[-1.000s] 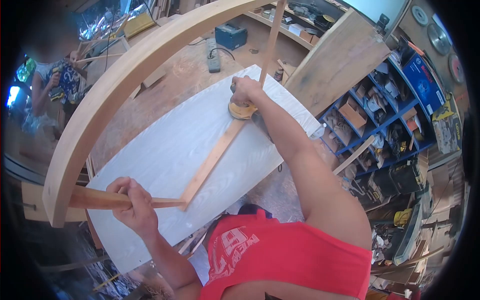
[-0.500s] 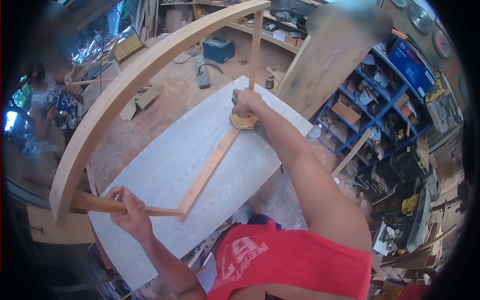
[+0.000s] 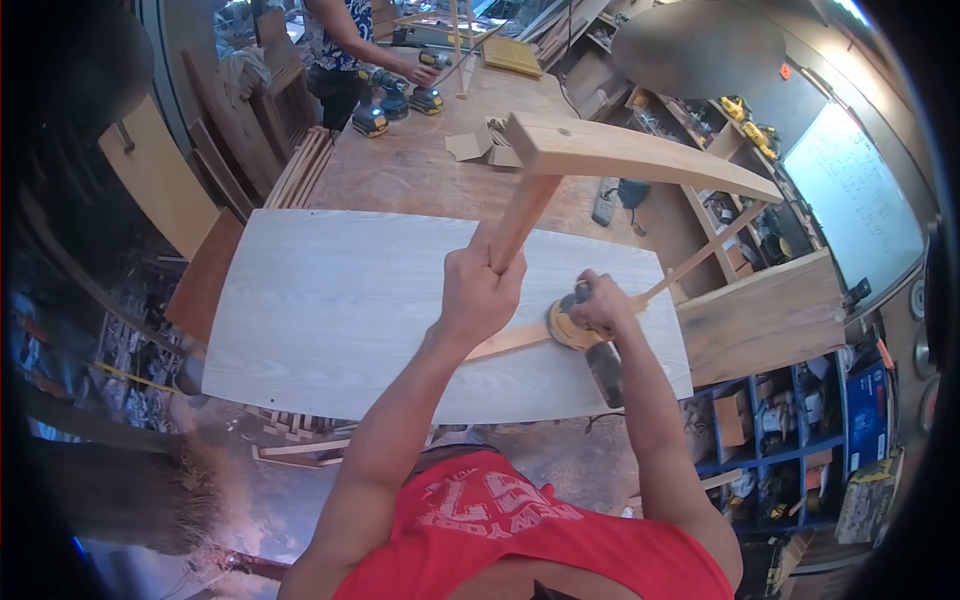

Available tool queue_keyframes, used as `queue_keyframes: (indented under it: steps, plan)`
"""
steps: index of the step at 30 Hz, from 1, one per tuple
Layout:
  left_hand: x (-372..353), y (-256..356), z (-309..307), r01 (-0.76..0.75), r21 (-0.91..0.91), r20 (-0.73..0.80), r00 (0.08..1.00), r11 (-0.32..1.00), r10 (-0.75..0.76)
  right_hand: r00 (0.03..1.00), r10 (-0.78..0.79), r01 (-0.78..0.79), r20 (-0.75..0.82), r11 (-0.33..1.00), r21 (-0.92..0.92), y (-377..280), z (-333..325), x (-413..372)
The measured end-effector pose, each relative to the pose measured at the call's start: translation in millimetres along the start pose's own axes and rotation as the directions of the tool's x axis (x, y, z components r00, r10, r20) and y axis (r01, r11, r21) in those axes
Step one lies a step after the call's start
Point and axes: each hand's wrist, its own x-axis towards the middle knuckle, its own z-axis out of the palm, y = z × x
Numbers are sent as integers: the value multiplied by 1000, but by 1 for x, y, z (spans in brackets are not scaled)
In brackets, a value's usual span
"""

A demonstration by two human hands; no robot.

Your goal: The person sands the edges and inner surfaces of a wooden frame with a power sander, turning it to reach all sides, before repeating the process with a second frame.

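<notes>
A pale wooden frame stands on a white wood-grain board [image 3: 330, 310]. Its curved top beam [image 3: 650, 160] arches above the board, and its flat lower rail [image 3: 505, 343] lies against the surface. My left hand [image 3: 483, 290] is closed around the near upright leg [image 3: 527, 215], below the curved beam. My right hand [image 3: 605, 302] grips the top of a yellow and black orbital sander [image 3: 568, 325], which sits on the lower rail towards its right end. A dark canister [image 3: 604, 372] juts from the sander towards me. The sander hides its own pad and part of the rail.
Across the workbench [image 3: 400, 180], a co-worker's hand [image 3: 420, 74] is at a cordless drill [image 3: 432, 62], with other drills [image 3: 370, 118] alongside. A power strip [image 3: 604, 202] lies behind the frame. Blue shelving [image 3: 790, 440] stands at the right, a thick plank [image 3: 765, 315] beside the board.
My view has swung left, bringing the co-worker and drills nearer the middle. The frame appears turned relative to me. My left hand still holds the leg; my right still holds the sander on the rail.
</notes>
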Motion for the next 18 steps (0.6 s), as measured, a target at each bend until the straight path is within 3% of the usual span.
queue_keyframes:
  steps: [7,9,12,15,17,18]
  plan:
    - [3,-6,0,-87,-66,6,996,994,87,994,-90,89,58,996,30,-88,16,-28]
    - [3,-9,-1,-135,33,0,991,990,136,991,-132,133,37,991,-5,-91,41,-15]
    - [4,-3,-2,-44,63,13,999,997,44,972,-234,234,8,972,-12,-90,66,-9]
    - [5,-2,-6,50,63,92,994,997,-56,987,-154,156,51,987,-32,-109,53,-23]
    - [5,-6,-6,-79,14,13,997,997,79,991,-101,105,87,993,-44,-116,38,-28]
    - [4,-5,-7,-68,24,32,997,997,68,997,-63,64,52,998,-16,-116,30,-31]
